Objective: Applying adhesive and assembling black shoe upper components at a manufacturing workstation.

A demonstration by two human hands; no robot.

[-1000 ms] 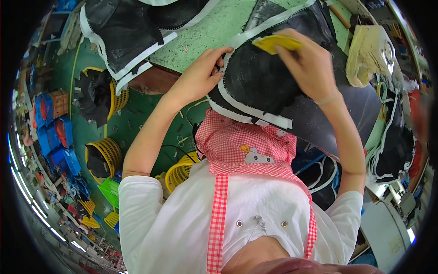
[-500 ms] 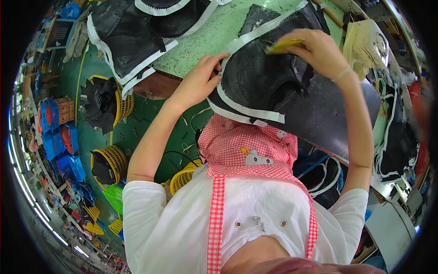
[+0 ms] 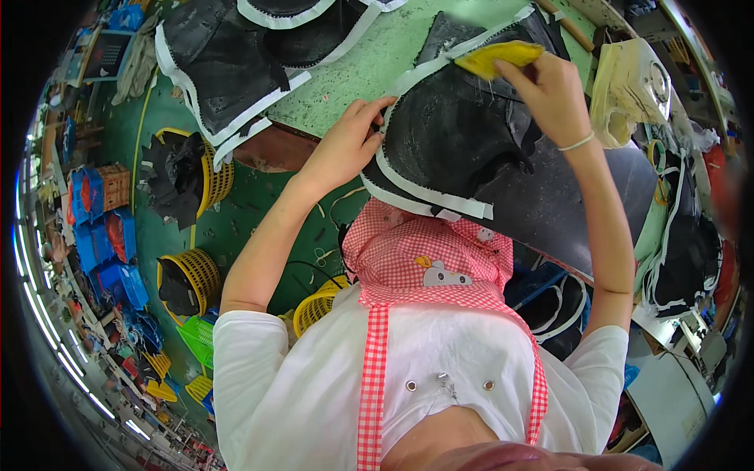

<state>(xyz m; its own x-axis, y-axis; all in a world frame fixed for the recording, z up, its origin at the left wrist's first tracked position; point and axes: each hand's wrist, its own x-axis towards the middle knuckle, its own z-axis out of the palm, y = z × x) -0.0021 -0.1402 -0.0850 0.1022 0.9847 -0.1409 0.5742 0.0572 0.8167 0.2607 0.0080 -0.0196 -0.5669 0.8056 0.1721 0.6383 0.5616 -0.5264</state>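
Note:
A curved black sheet piece with a white band along its edge lies over the near side of the green table. My left hand holds its left edge, the index finger on the white band and the thumb lower down. My right hand is closed on a flat yellow tool over the far part of the piece; its exact kind is unclear. The tool's tip is close to the far white band. A second white-edged layer shows beneath the near rim of the piece.
More white-edged black pieces lie at the far left of the green table. A dark board is under the work at right, beside a pale container. Yellow baskets with black scraps stand on the floor.
My right hand has moved the yellow tool away from me, from the middle of the piece toward its far white band. My left hand stays at the left edge.

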